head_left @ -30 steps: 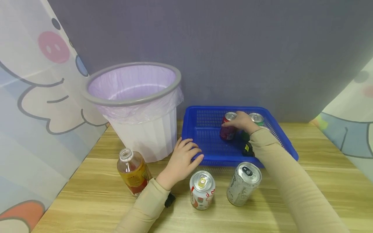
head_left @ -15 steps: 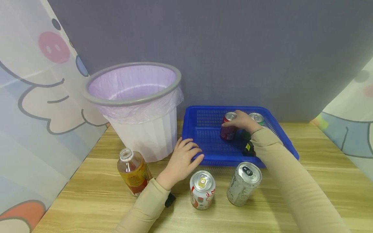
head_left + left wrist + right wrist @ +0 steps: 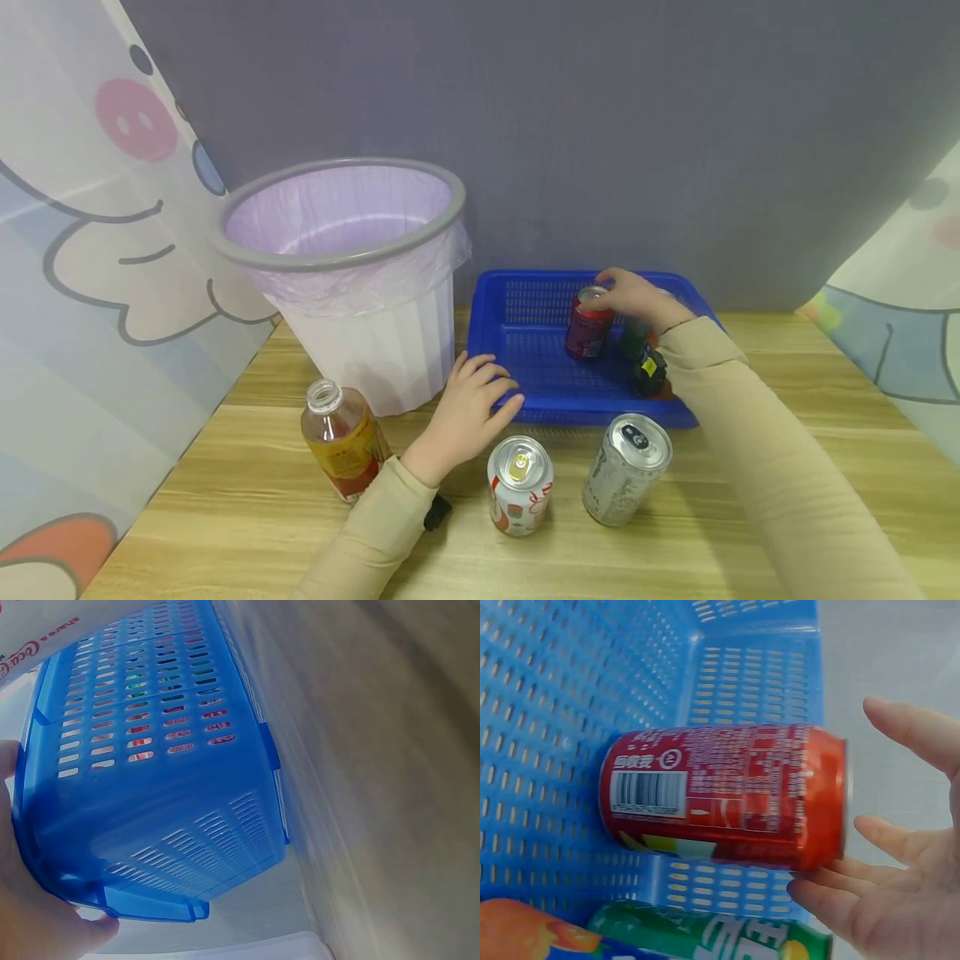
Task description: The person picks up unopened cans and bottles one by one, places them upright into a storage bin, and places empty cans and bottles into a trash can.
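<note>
A red soda can stands upright in the blue basket. My right hand is at its top; in the right wrist view the fingers are spread and the red can sits free of any grip. Beside it in the basket are a green can and an orange can, partly hidden by my arm in the head view. My left hand rests with loose fingers on the basket's front left corner. In the left wrist view, fingertips touch the rim.
A white bin with a lilac liner stands left of the basket. In front are an amber-filled bottle, a white Coca-Cola can and a silver can. A grey wall rises behind.
My right hand has let go of the red can and shifted slightly up and right, its fingers spreading. The red can and my left hand have stayed in place.
</note>
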A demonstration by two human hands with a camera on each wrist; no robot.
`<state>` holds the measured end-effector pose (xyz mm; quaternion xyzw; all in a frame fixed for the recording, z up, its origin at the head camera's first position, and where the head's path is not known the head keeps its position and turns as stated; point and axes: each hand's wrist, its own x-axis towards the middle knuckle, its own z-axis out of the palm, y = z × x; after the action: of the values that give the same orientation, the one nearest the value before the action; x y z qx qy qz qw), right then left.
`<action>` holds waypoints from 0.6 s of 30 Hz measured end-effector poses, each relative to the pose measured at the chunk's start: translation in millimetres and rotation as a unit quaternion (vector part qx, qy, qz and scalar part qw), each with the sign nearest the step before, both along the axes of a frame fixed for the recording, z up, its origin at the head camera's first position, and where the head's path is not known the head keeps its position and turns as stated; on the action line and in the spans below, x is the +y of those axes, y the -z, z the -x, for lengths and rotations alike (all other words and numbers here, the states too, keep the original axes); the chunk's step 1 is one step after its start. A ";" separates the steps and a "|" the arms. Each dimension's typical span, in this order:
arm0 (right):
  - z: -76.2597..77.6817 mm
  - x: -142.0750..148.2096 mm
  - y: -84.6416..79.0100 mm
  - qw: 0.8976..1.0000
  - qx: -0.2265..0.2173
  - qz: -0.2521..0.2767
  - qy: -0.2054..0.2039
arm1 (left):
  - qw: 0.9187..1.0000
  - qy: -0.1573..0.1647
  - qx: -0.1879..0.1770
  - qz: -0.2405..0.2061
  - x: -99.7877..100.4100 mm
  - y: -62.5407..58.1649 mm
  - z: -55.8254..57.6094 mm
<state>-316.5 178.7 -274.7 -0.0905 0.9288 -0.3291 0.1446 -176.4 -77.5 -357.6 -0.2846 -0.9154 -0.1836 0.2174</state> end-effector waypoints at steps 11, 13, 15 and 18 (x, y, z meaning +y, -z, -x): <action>-16.0 3.0 -24.3 1.000 0.005 0.000 -0.017 | 1.000 0.001 0.004 -0.003 -0.9 -0.1 0.1; -18.5 4.2 -25.6 1.000 0.004 0.005 -0.022 | 1.000 0.000 0.003 -0.003 -1.3 0.4 0.4; -20.8 5.2 -25.9 1.000 0.003 0.008 -0.030 | 1.000 -0.001 0.001 -0.002 -1.9 1.0 0.7; -24.2 6.0 -25.0 0.999 0.003 0.010 -0.044 | 1.000 -0.002 -0.002 0.000 -2.8 2.1 1.1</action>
<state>-292.4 184.6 -249.6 -0.1341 0.9209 -0.3315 0.1550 -177.5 -80.3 -359.7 -0.2827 -0.9162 -0.1838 0.2164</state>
